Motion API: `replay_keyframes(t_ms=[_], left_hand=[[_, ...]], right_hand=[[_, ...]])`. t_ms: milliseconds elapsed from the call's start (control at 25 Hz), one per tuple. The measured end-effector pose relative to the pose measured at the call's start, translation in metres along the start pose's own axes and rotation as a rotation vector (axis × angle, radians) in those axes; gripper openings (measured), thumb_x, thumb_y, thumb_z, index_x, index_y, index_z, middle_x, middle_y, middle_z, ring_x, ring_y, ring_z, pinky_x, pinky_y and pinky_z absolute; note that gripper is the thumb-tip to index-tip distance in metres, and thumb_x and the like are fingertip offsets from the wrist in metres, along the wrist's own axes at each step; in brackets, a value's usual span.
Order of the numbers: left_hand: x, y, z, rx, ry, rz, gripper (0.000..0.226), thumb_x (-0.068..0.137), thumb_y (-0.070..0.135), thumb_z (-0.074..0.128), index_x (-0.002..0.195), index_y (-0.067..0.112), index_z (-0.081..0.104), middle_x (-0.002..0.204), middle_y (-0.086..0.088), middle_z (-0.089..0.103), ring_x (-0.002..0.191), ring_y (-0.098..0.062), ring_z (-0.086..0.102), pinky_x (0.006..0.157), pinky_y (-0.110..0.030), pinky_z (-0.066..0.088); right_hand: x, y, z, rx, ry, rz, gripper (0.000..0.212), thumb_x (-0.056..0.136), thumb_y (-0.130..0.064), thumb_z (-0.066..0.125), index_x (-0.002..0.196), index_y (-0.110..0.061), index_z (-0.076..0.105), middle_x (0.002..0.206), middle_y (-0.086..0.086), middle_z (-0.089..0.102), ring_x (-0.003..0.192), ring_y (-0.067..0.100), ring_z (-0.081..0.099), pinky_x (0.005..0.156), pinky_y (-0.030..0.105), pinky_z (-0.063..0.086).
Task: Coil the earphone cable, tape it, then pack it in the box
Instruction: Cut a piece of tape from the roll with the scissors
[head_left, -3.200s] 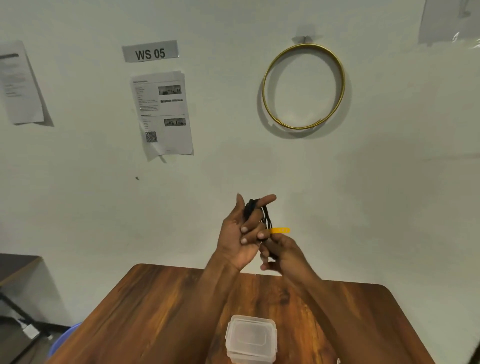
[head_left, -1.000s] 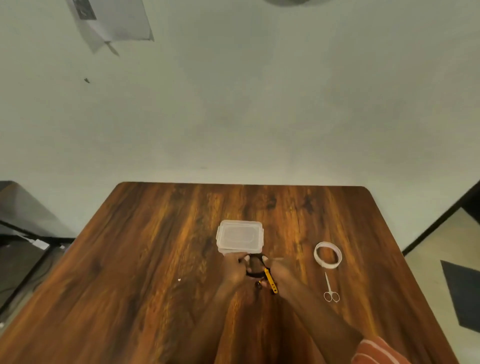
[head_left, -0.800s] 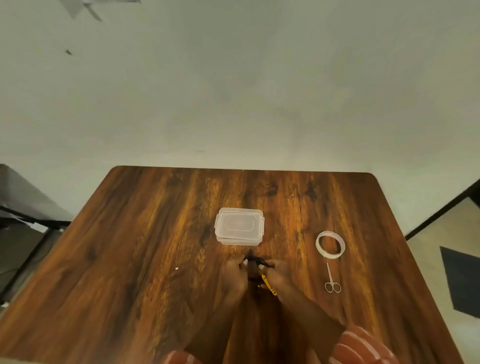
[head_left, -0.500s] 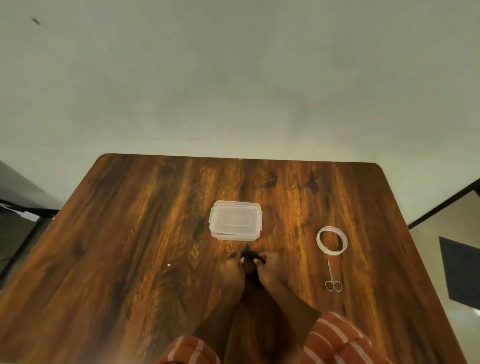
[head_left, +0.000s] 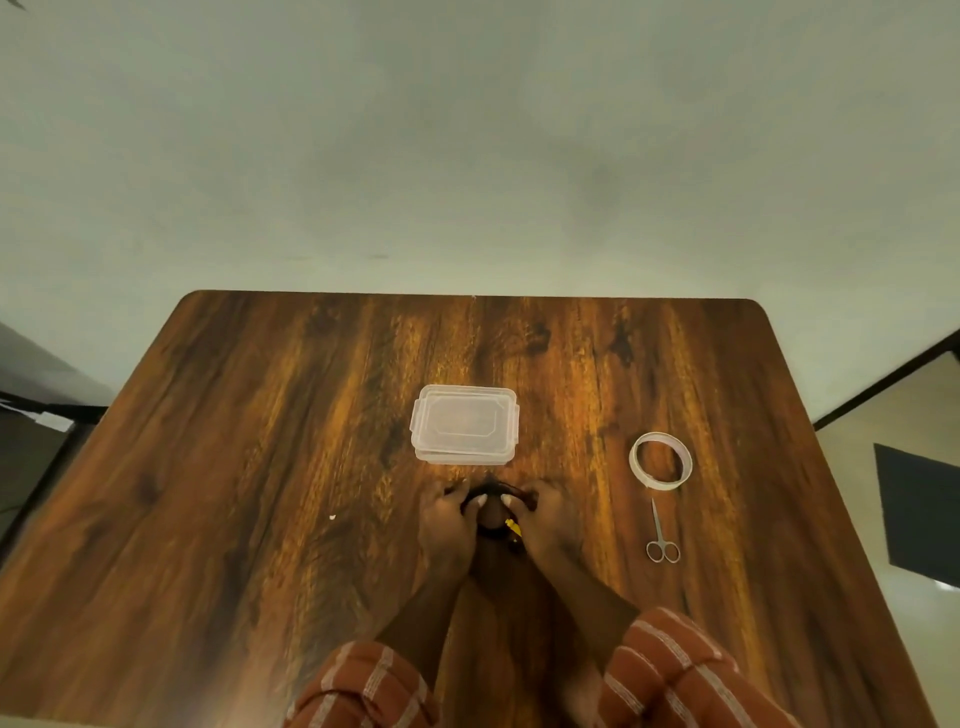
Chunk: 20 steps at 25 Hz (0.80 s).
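Observation:
The coiled black earphone cable (head_left: 493, 489) rests on the wooden table (head_left: 260, 493) between my two hands, just in front of the clear plastic box (head_left: 465, 424), whose lid is closed. My left hand (head_left: 448, 519) grips the coil's left side and my right hand (head_left: 545, 519) grips its right side. A strip of yellow tape (head_left: 513, 527) shows on the coil by my right thumb. Most of the coil is hidden by my fingers.
A roll of white tape (head_left: 660, 460) lies to the right of the box, with small scissors (head_left: 661, 535) just below it. A tiny white scrap (head_left: 332, 517) sits left of my hands. The table's far edge meets a pale wall.
My hands came down from in front of the wall to the table with the cable. The view tilted down, so the box, tape roll and scissors sit higher in frame.

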<state>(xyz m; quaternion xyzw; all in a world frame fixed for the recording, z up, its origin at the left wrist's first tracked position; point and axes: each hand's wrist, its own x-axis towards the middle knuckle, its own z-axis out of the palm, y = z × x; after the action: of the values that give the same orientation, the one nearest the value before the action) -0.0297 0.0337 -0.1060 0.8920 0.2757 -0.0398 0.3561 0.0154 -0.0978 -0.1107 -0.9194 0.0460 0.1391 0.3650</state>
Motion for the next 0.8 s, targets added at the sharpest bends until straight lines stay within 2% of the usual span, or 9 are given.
replay_keyframes(t_ms=[120, 240, 320, 400, 480, 560, 680, 800], left_hand=[[0.002, -0.003, -0.002, 0.181, 0.015, 0.039, 0.039, 0.099, 0.045, 0.047, 0.129, 0.026, 0.063, 0.137, 0.0, 0.058, 0.128, -0.024, 0.046, 0.11, -0.038, 0.035], [-0.003, 0.011, -0.003, 0.249, 0.108, 0.157, 0.039, 0.097, 0.045, 0.05, 0.127, 0.024, 0.065, 0.133, -0.003, 0.06, 0.125, -0.024, 0.049, 0.103, -0.037, 0.041], [-0.005, 0.022, -0.001, 0.249, 0.151, 0.287, 0.034, 0.097, 0.04, 0.054, 0.123, 0.022, 0.068, 0.121, -0.002, 0.065, 0.113, -0.022, 0.056, 0.097, -0.034, 0.045], [-0.004, 0.043, 0.007, 0.272, 0.148, 0.412, 0.031, 0.096, 0.037, 0.057, 0.12, 0.02, 0.069, 0.109, 0.0, 0.067, 0.101, -0.02, 0.059, 0.089, -0.033, 0.048], [-0.001, 0.067, 0.018, 0.198, 0.112, 0.458, 0.03, 0.093, 0.03, 0.063, 0.118, 0.015, 0.071, 0.109, -0.002, 0.068, 0.101, -0.022, 0.059, 0.087, -0.035, 0.05], [-0.001, 0.092, 0.03, 0.14, 0.033, 0.507, 0.029, 0.093, 0.029, 0.064, 0.117, 0.016, 0.071, 0.116, 0.0, 0.068, 0.107, -0.02, 0.059, 0.09, -0.036, 0.051], [0.005, 0.117, 0.038, 0.126, -0.078, 0.593, 0.026, 0.094, 0.032, 0.062, 0.117, 0.023, 0.07, 0.12, 0.006, 0.065, 0.109, -0.013, 0.059, 0.091, -0.032, 0.052], [0.018, 0.146, 0.023, 0.069, -0.095, 0.705, 0.03, 0.093, 0.02, 0.063, 0.123, 0.023, 0.067, 0.121, 0.007, 0.065, 0.11, -0.012, 0.06, 0.09, -0.019, 0.046]], right_hand=[[0.006, 0.016, -0.033, -0.013, 0.162, -0.042, 0.026, 0.086, -0.042, 0.068, 0.101, -0.021, 0.075, 0.11, 0.0, 0.071, 0.107, 0.022, 0.061, 0.09, 0.033, 0.047], [0.021, 0.047, -0.085, -0.182, 0.337, -0.027, 0.028, 0.088, -0.038, 0.066, 0.106, -0.018, 0.075, 0.122, 0.006, 0.067, 0.117, 0.029, 0.055, 0.091, 0.039, 0.045], [0.03, 0.069, -0.113, -0.292, 0.335, 0.004, 0.037, 0.087, -0.036, 0.067, 0.12, -0.02, 0.069, 0.134, 0.006, 0.06, 0.124, 0.031, 0.049, 0.098, 0.044, 0.045], [0.034, 0.089, -0.135, -0.364, 0.251, 0.033, 0.046, 0.084, -0.034, 0.07, 0.129, -0.026, 0.062, 0.142, 0.002, 0.055, 0.128, 0.029, 0.044, 0.103, 0.044, 0.041], [0.038, 0.099, -0.144, -0.387, 0.135, 0.028, 0.048, 0.084, -0.03, 0.071, 0.131, -0.031, 0.061, 0.145, -0.002, 0.052, 0.131, 0.027, 0.041, 0.107, 0.043, 0.039], [0.041, 0.102, -0.147, -0.357, 0.068, 0.001, 0.045, 0.087, -0.019, 0.066, 0.13, -0.03, 0.064, 0.143, -0.001, 0.056, 0.131, 0.025, 0.046, 0.107, 0.039, 0.041], [0.043, 0.088, -0.146, -0.249, 0.119, -0.038, 0.031, 0.088, -0.011, 0.064, 0.116, -0.021, 0.074, 0.126, 0.003, 0.07, 0.117, 0.023, 0.061, 0.097, 0.033, 0.049], [0.044, 0.052, -0.152, 0.115, 0.102, -0.055, 0.016, 0.089, -0.011, 0.07, 0.103, -0.014, 0.078, 0.105, 0.003, 0.076, 0.098, 0.017, 0.069, 0.085, 0.029, 0.053]])
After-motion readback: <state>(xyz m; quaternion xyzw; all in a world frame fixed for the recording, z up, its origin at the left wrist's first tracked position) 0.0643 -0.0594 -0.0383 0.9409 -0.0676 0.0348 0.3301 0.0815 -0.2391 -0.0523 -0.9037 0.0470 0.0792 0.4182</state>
